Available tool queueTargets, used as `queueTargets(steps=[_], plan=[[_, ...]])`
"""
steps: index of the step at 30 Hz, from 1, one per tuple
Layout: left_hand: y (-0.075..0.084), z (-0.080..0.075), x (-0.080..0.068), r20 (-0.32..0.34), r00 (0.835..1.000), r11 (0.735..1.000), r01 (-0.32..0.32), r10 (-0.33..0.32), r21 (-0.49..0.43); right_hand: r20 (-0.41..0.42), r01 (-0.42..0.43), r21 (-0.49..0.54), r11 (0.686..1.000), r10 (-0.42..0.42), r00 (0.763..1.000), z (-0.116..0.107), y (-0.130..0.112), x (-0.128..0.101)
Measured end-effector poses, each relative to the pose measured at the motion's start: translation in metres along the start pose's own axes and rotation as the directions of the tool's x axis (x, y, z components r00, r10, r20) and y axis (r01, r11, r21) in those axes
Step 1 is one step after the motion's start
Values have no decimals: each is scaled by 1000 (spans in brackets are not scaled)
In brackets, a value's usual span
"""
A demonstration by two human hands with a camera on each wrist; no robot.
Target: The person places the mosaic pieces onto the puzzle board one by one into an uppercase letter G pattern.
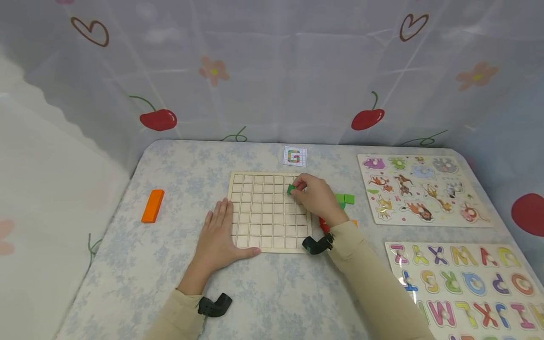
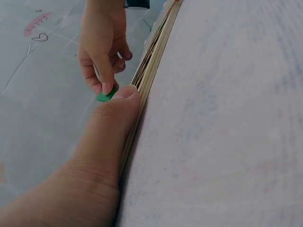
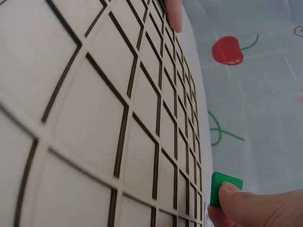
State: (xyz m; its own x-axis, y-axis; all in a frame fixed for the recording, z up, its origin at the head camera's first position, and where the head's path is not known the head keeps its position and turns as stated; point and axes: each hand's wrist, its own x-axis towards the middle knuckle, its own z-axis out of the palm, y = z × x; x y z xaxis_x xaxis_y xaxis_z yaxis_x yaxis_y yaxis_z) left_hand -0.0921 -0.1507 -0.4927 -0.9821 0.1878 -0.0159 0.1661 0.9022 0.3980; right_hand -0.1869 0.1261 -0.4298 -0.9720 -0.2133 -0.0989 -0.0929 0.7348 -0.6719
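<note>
A wooden grid board (image 1: 264, 212) with square cells lies in the middle of the table. My right hand (image 1: 316, 196) pinches a small green square block (image 1: 291, 189) between thumb and fingertips over the board's upper right cells. In the right wrist view the green block (image 3: 226, 187) is held above the grid. My left hand (image 1: 221, 238) rests at the board's lower left corner, its fingers straight along the left side and the thumb against the front edge. The left wrist view shows that thumb (image 2: 106, 127) touching the board's edge.
Green blocks (image 1: 349, 199) and red blocks (image 1: 324, 225) lie right of the board, partly hidden by my right arm. A pattern card (image 1: 295, 156) sits behind it. An orange block (image 1: 152, 206) lies left. An animal puzzle (image 1: 425, 191) and a letter puzzle (image 1: 461, 278) lie right.
</note>
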Motion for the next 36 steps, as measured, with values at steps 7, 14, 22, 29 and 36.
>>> queueTargets(steps=[7, 14, 22, 29, 36], plan=[[-1, 0, -1, -11, 1000, 1000, -7, 7, 1, 5, 15, -31, 999, -15, 1000, 22, -13, 15], [-1, 0, -1, -16, 1000, 1000, -5, 5, 4, -20, 16, -46, 999, -17, 1000, 31, -11, 20], [-1, 2, 0, -24, 1000, 1000, -8, 8, -2, -13, 32, -87, 996, -34, 999, 34, -10, 22], [-1, 1, 0, -15, 1000, 1000, -3, 3, 2, -17, 59, -137, 989, -61, 998, 35, -13, 23], [-1, 1, 0, -9, 1000, 1000, -3, 3, 8, 42, 104, -198, 975, -98, 994, 25, -7, 15]])
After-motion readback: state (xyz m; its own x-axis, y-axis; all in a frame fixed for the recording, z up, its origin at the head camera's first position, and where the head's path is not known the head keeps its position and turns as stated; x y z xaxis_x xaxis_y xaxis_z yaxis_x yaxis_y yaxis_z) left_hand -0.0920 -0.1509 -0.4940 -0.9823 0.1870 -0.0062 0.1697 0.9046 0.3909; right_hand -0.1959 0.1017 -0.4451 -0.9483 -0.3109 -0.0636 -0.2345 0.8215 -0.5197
